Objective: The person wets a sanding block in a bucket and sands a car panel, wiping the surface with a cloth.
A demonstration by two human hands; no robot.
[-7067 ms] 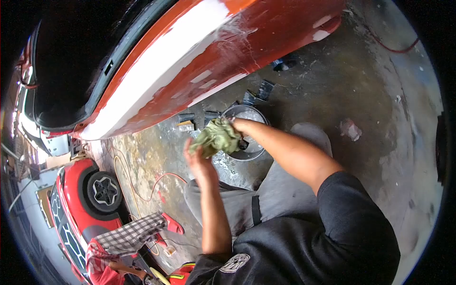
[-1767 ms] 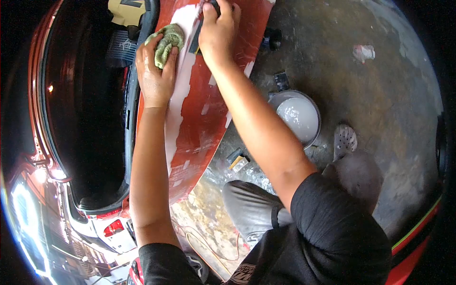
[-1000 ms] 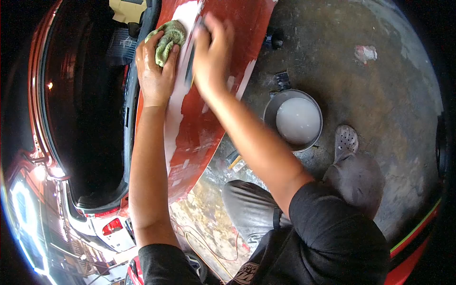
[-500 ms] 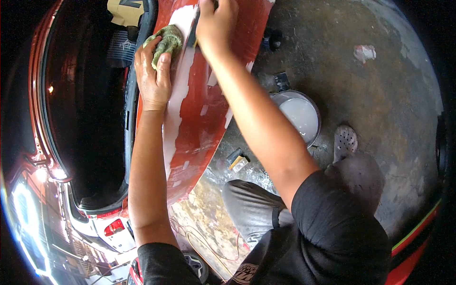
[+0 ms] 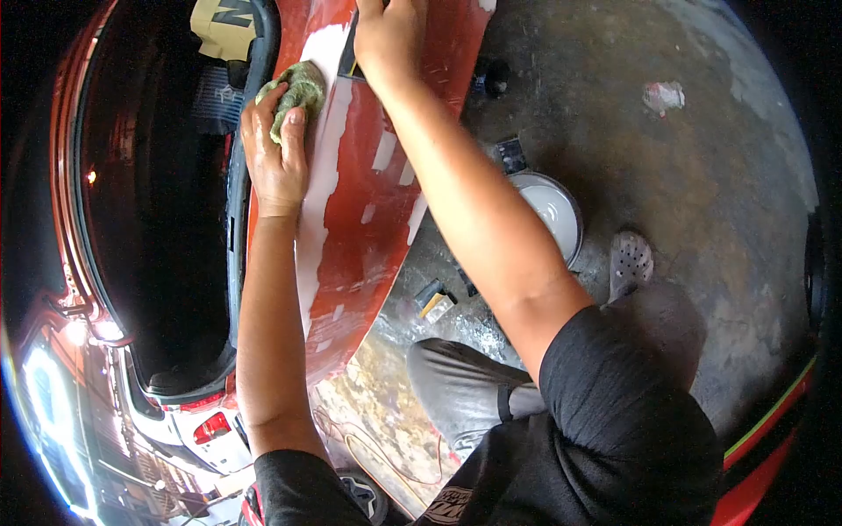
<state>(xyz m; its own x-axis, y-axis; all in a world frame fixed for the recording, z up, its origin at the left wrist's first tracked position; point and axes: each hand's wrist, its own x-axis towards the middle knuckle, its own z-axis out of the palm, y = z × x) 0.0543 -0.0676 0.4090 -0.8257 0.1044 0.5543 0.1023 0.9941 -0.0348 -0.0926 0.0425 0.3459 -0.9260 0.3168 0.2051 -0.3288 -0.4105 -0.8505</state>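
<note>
My left hand (image 5: 277, 167) is closed on a wet, crumpled green cloth (image 5: 305, 86), resting on the edge of a red car panel (image 5: 368, 175). White filler-like patches (image 5: 317, 188) run along the panel. My right hand (image 5: 391, 42), near the top of the view, is pressed to the panel with its fingers partly cut off by the frame. Under it shows a dark, flat piece (image 5: 348, 58) that looks like sandpaper or a sanding block. The cloth lies just left of it.
Right of the panel, a bucket of milky liquid (image 5: 557, 215) stands on the wet floor. Near it lie a dark sheet (image 5: 511, 154) and a small yellow-and-black packet (image 5: 436, 304). The car's dark opening (image 5: 175, 219) is at the left. A hose (image 5: 377, 451) lies below.
My right hand and the dark piece have moved slightly farther up along the panel. The left hand stays on the cloth. The whole view has shifted a little.
</note>
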